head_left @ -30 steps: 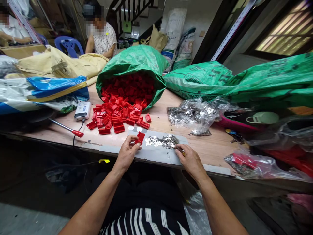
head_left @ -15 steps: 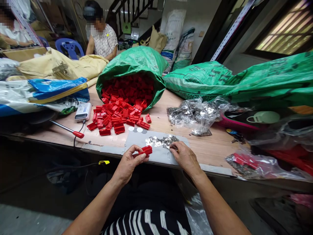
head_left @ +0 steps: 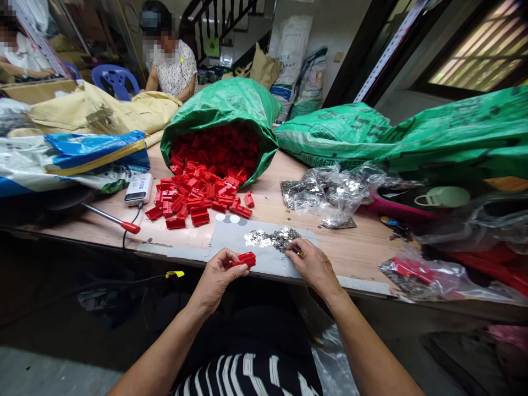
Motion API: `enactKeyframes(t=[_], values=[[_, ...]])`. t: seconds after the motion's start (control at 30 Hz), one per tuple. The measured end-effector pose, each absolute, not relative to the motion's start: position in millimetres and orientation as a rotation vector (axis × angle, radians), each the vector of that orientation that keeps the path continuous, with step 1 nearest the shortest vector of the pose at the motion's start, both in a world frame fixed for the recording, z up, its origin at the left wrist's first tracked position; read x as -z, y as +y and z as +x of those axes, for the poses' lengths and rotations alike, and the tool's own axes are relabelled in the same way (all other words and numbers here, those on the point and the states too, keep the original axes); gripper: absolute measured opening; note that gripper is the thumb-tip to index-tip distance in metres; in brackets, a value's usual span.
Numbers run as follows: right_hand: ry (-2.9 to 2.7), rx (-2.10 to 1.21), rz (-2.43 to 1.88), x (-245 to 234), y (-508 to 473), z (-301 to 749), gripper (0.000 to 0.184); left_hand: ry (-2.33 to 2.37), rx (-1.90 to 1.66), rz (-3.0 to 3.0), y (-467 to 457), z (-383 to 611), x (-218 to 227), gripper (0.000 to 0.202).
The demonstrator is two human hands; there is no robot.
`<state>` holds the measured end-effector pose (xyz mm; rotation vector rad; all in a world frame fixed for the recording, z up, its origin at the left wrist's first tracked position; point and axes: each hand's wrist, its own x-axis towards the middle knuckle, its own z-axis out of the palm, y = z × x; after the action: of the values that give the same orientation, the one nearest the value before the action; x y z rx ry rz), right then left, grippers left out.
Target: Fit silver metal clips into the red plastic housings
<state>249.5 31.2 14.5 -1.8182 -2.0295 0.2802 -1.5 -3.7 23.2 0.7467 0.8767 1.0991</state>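
My left hand (head_left: 218, 275) is shut on a red plastic block (head_left: 246, 259), which lies sideways between the thumb and fingers. My right hand (head_left: 313, 267) pinches at the edge of a pile of small silver metal pieces (head_left: 272, 238), and a tiny metal piece seems held in its fingertips. That pile rests on a grey card sheet (head_left: 231, 236) at the table's front edge. Many more red blocks (head_left: 192, 198) spill across the wooden table (head_left: 350, 247) from a green woven sack (head_left: 223, 104).
A clear plastic bag of metal pieces (head_left: 325, 192) lies right of the spill, and a bag with red parts (head_left: 421, 275) sits further right. A power bank (head_left: 139, 189) and a red-handled screwdriver (head_left: 117, 222) lie at left. A seated person (head_left: 171, 69) works behind the table.
My left hand has dropped toward the table edge, and the red block has turned from upright to sideways. My right hand has shifted slightly left along the silver pile.
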Motion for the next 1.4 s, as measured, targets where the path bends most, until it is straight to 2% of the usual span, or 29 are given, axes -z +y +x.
enactKeyframes(t=[0.37,0.7,0.9,1.1,1.2,1.33,1.4], values=[[-1.933,-0.397,-1.799,-26,35,254,0.013,0.888,-1.099,0.743,-3,0,-21,0.028],[-2.109,-0.088,-1.703,-18,11,252,0.013,0.892,-1.130,0.730,-4,-4,-25,0.022],[-2.115,-0.238,-1.709,-19,1,263,0.012,0.902,-1.149,0.730,-5,-3,-23,0.020],[-2.102,-0.240,-1.760,-18,6,264,0.013,0.938,-1.165,0.831,-5,-2,-17,0.023],[-2.134,-0.256,-1.736,-15,7,261,0.014,1.016,-1.220,0.916,-7,-1,-16,0.027],[-2.126,-0.266,-1.717,-16,9,260,0.014,1.175,-1.363,1.094,-11,0,-15,0.049],[-2.086,-0.294,-1.707,-20,9,259,0.014,1.217,-1.402,1.170,-12,0,-14,0.050]])
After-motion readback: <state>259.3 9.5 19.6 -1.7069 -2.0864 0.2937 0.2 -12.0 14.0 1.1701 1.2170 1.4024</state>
